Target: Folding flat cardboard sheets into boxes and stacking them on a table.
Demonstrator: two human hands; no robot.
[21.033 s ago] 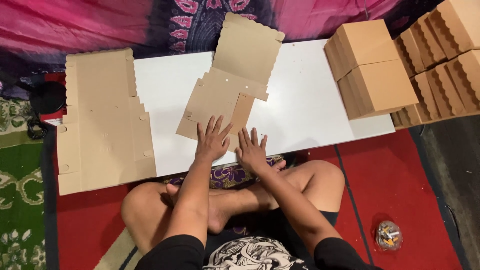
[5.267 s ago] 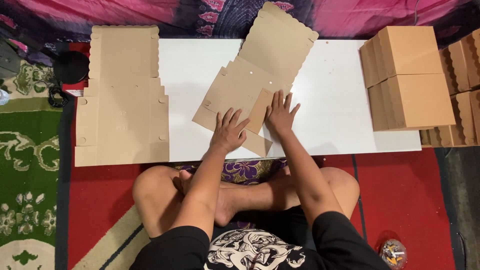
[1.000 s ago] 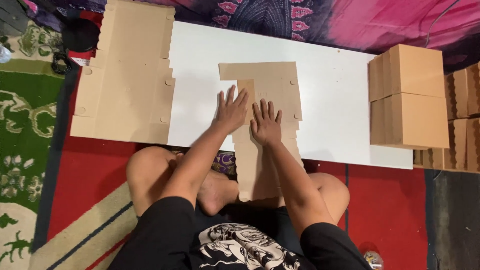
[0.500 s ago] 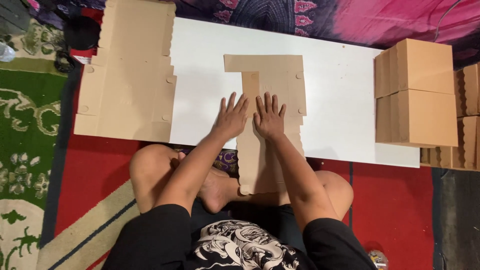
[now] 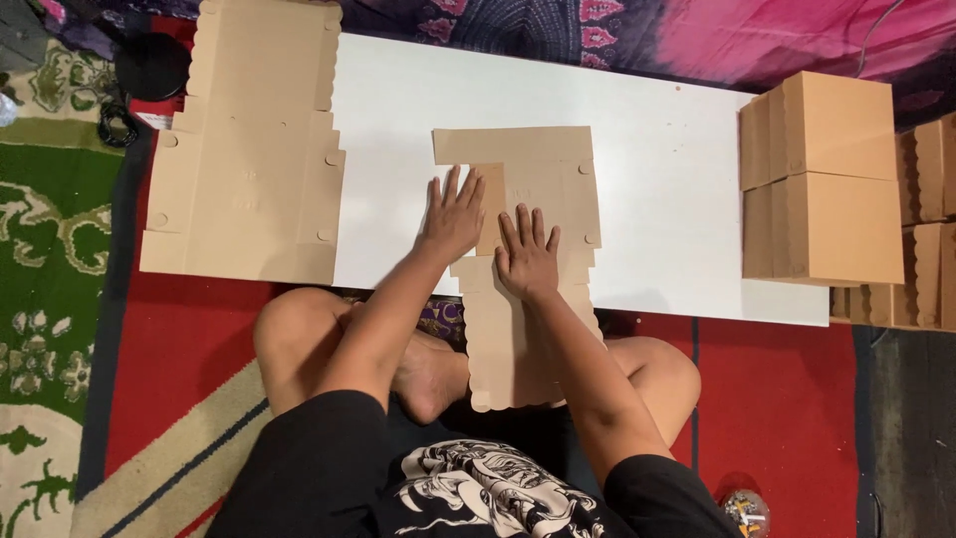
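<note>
Stack of flat cardboard blanks (image 5: 244, 149), folded brown boxes (image 5: 822, 179), white board (image 5: 657, 189), red rug (image 5: 777, 399)

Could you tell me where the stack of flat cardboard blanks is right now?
In the head view, the stack of flat cardboard blanks lies at the white board's left end, left of the left hand.

Tan cardboard blank (image 5: 528, 189) on a white board (image 5: 657, 209), red rug (image 5: 777, 399), green patterned carpet (image 5: 50, 249).
</note>
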